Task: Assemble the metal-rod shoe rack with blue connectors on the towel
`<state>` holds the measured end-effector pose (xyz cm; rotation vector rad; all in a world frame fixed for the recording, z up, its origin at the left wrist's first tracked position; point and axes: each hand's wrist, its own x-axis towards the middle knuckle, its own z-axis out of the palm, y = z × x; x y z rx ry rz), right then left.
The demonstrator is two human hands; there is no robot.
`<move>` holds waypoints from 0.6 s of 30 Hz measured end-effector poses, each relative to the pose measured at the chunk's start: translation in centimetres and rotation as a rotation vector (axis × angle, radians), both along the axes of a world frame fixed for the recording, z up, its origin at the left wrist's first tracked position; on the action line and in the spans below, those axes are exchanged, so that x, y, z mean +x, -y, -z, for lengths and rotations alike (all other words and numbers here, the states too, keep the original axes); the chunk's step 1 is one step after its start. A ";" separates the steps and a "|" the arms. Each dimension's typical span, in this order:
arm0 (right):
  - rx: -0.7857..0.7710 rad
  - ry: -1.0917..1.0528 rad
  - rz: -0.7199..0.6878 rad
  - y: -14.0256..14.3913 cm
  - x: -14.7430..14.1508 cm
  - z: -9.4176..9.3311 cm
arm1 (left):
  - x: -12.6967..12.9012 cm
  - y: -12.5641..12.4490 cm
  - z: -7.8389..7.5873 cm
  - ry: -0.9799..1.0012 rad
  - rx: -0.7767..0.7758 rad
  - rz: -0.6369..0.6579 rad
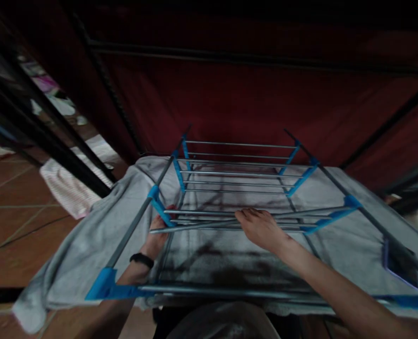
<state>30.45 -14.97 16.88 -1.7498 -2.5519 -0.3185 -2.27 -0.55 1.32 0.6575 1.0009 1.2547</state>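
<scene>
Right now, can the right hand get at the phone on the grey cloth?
Probably yes: the right hand rests on the rack's rails, and the phone lies to its right, though a rack bar crosses just above it.

The single head-worn camera looked forward and steeply down from close above a blue-jointed drying rack [237, 188]. It faced a dark red cloth wall [251, 99]. The person's forearms entered from the bottom edge, very near the lens
</scene>
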 end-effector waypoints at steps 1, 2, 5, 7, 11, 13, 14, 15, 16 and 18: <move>0.005 0.006 0.001 -0.1 0.0 0.1 | 0.1 -0.2 -0.5 0.012 0.027 -0.020; 0.011 0.012 0.003 -0.2 0.0 0.2 | 0.1 -0.3 -1.2 0.017 0.061 -0.042; 0.028 0.027 0.019 -0.5 0.0 0.2 | 0.2 -0.4 -3.8 0.025 0.172 -0.065; 0.033 0.033 0.037 -0.6 0.0 0.0 | 0.1 -0.4 -5.5 0.037 0.224 -0.058; 0.041 0.034 0.051 -0.9 0.0 -0.5 | 0.0 -0.5 -8.3 0.056 0.303 -0.041; 0.056 0.031 0.050 -1.1 0.0 -0.7 | 0.1 -0.5 -9.3 0.074 0.335 -0.023; 0.062 0.032 0.051 -1.2 -0.1 -0.8 | 0.1 -0.5 -9.8 0.083 0.347 -0.014; 0.067 0.032 0.054 -1.3 -0.1 -0.9 | 0.2 -0.4 -10.3 0.092 0.354 -0.006; 0.072 0.032 0.056 -1.5 -0.1 -1.0 | 0.3 -0.3 -10.7 0.101 0.359 0.003; 0.083 0.032 0.065 -1.7 0.0 -1.2 | 0.5 0.1 -11.5 0.111 0.360 0.024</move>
